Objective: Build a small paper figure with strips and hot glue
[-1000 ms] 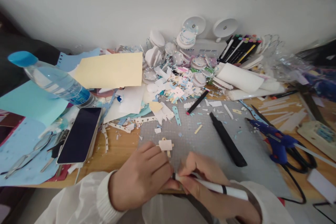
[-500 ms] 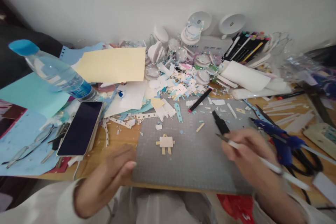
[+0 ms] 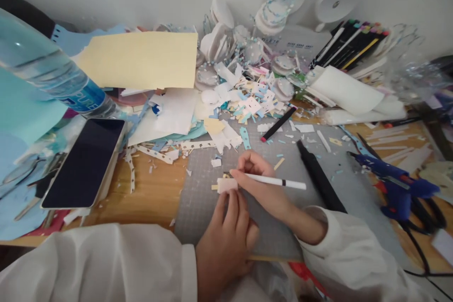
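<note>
A small pale paper cutout [image 3: 225,184] lies on the grey cutting mat [image 3: 205,198]. My left hand [image 3: 226,236] rests on the mat with its fingertips stretched out and pressing on the cutout's near edge. My right hand [image 3: 260,184] is closed on a thin white pen [image 3: 279,181] with a black band, and the pen's tip sits at the cutout's top edge.
A black pen cap or knife handle [image 3: 318,177] and a black marker [image 3: 278,124] lie on the mat. A blue glue gun [image 3: 392,181] lies at the right, a phone [image 3: 83,163] and a water bottle [image 3: 53,78] at the left. Paper scraps [image 3: 244,99] pile behind the mat.
My right hand swung out to the right with the pen, then came back to the cutout. My left hand let go, drew back, then returned onto the cutout. The view moved closer.
</note>
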`<state>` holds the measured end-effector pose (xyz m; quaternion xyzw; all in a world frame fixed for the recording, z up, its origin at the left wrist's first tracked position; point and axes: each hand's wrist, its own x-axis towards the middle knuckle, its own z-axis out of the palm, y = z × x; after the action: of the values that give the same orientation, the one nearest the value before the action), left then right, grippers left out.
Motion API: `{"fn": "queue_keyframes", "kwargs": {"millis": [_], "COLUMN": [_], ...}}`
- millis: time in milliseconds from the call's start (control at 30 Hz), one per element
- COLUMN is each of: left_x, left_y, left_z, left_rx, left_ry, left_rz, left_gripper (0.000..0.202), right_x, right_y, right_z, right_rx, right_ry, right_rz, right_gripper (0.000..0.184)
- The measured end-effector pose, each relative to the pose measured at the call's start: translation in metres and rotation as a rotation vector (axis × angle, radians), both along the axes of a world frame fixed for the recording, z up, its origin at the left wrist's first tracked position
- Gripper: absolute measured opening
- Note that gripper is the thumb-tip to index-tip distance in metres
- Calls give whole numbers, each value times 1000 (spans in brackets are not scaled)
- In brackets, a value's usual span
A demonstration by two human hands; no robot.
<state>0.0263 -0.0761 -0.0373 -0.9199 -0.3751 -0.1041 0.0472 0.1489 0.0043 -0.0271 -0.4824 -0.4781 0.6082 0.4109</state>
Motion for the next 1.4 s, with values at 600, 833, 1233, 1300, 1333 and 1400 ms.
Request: {"fn": "queue_keyframes", "kwargs": {"millis": [600,833,1233,1300,1333,1400], "left_x": [37,37,41,41,42,42], "left_y": [-8,-11,-13,-14,-14,-12], "left_z": [2,-8,-12,-13,-13,-12], "left_rx": [57,41,42,42,43,37], "left_ry": [199,128,114,114,116,117], "left_rz": [245,226,221,230,236,242], "left_gripper": [37,33,40,42,44,46], "right_x": [0,-3,-3,-3,-3,-4], "right_y": [-3,-6,-8,-8,-8,-8], "right_z": [-7,-11,-12,-12,-12,-12], "right_rx": [33,169,229,243,245,248], "right_ry": [-137,-338,-458,-479,-488,-502], "right_rz": [-96,-67,-2,-4,-4,-2], "right_gripper": [33,35,36,36,36,36]}}
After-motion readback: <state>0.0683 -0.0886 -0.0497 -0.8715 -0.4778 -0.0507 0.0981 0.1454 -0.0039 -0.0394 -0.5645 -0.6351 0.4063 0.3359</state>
